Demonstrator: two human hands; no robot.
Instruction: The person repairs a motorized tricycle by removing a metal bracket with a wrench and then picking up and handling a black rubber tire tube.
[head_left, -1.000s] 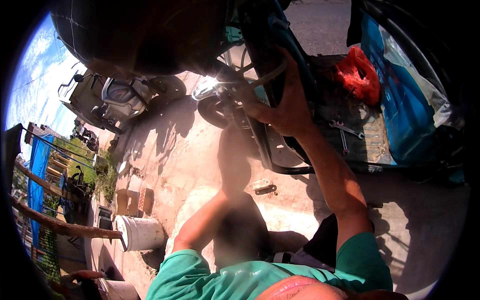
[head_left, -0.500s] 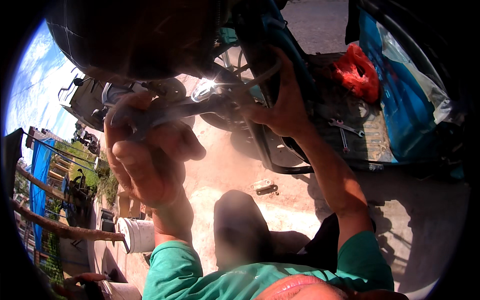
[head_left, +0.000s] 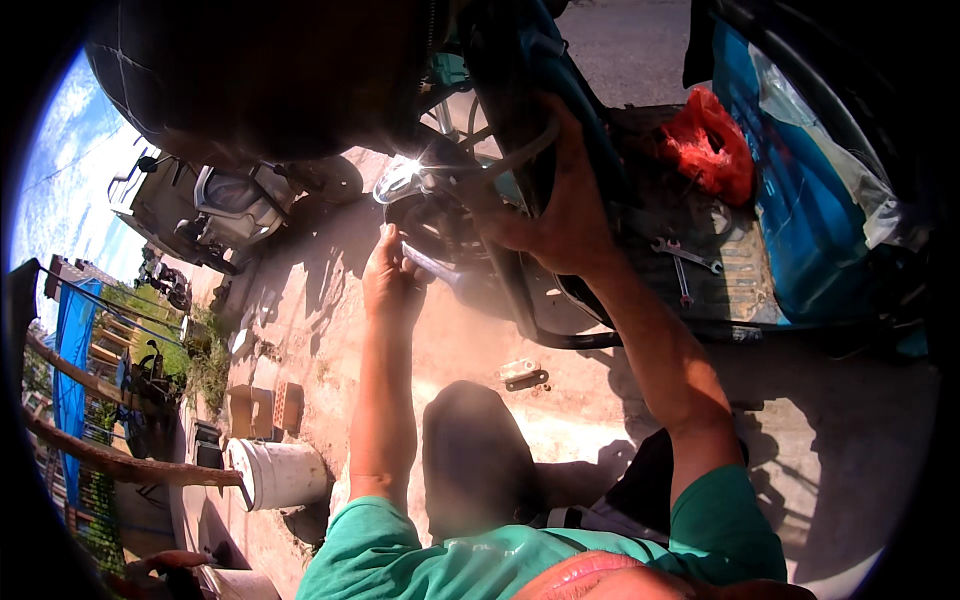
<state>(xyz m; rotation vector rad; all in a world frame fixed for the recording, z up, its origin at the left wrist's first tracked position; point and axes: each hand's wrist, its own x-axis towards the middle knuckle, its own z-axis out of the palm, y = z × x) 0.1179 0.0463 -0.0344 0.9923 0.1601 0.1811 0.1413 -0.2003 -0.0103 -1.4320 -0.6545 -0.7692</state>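
My left hand (head_left: 385,275) is closed around one end of a metal wrench (head_left: 430,264). The wrench slants down to the right, its far end blurred and in shadow below the wheel parts of a vehicle. My right hand (head_left: 572,225) grips a dark vehicle panel (head_left: 530,80), thumb on the left side and fingers reaching up its edge; some fingertips are hidden. A curved grey hose (head_left: 525,152) passes close to that hand. Just above the wrench, a clear lamp (head_left: 400,182) glares in the sun.
Two wrenches (head_left: 684,270) and a red plastic bag (head_left: 710,145) lie on the vehicle's footboard. A small metal part (head_left: 522,372) rests on the ground before my knees. White bucket (head_left: 280,473) and brick (head_left: 287,405) stand left; a parked vehicle (head_left: 235,200) is farther off.
My left hand has moved away from my face, carrying the wrench forward and right toward the vehicle's lower parts. The right hand keeps its place on the panel.
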